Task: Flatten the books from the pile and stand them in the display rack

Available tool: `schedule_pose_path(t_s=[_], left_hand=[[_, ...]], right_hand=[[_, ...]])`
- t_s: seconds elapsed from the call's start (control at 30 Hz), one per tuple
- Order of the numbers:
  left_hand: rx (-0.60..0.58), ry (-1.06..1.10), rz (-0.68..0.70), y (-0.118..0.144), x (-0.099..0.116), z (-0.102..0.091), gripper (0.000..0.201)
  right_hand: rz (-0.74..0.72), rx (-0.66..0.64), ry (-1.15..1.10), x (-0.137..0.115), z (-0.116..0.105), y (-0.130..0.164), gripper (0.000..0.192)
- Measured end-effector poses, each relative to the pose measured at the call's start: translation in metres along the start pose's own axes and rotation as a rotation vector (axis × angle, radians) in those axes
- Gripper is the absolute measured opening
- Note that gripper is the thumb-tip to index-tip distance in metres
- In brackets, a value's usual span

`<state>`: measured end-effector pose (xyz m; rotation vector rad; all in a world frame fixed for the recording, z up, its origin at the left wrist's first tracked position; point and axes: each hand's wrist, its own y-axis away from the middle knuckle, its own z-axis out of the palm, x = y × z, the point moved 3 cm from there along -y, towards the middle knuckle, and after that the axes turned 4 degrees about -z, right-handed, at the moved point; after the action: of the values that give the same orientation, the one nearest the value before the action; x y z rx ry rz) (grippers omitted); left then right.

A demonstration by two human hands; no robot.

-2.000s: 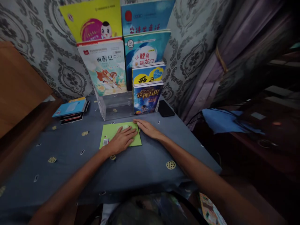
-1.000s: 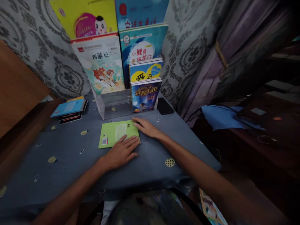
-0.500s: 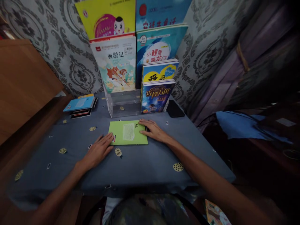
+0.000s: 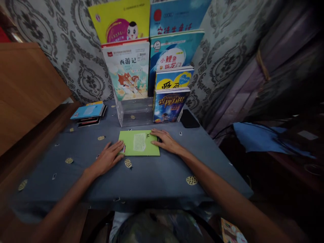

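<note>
A thin green book [image 4: 129,143] lies flat on the cloth-covered table, a pale text block showing on its upper face. My left hand [image 4: 109,156] rests on the book's left end, fingers stretched out over a small printed label. On the right end lies my right hand [image 4: 167,141], its fingers extended along the far corner and the thumb apart on the cover. Just behind the book stands a clear acrylic rack [image 4: 136,118] of upright books, with a dark blue book [image 4: 170,106] at the front right and a white-and-teal book [image 4: 129,76] on the left.
A small stack of books [image 4: 88,111] sits at the table's back left. By the rack's right side lies a black flat object [image 4: 189,118]. A patterned curtain [image 4: 227,57] hangs behind, and a wooden panel [image 4: 27,87] stands at the left. Blue cloth [image 4: 260,136] is off to the right.
My left hand has shifted slightly right and up on the book's left end. The right hand and the book stay nearly in place; the view has tilted slightly.
</note>
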<state>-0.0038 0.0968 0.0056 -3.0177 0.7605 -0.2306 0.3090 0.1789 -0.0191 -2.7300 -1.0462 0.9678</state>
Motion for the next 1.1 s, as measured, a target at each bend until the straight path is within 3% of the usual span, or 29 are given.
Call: schedule_pose_path(t_s=[0.2,0.5,0.63,0.83,0.93,1.1], left_hand=[[0.09,-0.018,0.068,0.017,0.018,0.003,0.051],[0.029,-0.126,0.122,-0.036,0.034,0.014,0.065],[0.037,-0.19,0.195,-0.042,0.037,0.016,0.063],[0.24,-0.247,0.309,-0.035,0.044,0.015,0.041],[0.338,-0.159,0.249,-0.036,0.045,0.006,0.041],[0.37,0.202,-0.034,-0.038,0.046,-0.017,0.037]], right_hand=[[-0.013,0.028,0.006,-0.001,0.0,-0.002,0.046],[-0.021,0.038,0.054,-0.014,-0.002,-0.004,0.046],[-0.055,0.048,0.08,-0.019,-0.004,-0.004,0.045],[-0.07,0.098,0.023,-0.02,-0.01,-0.008,0.047],[-0.042,0.124,-0.089,-0.021,-0.016,-0.008,0.063],[0.067,0.19,-0.441,-0.017,-0.021,-0.008,0.081]])
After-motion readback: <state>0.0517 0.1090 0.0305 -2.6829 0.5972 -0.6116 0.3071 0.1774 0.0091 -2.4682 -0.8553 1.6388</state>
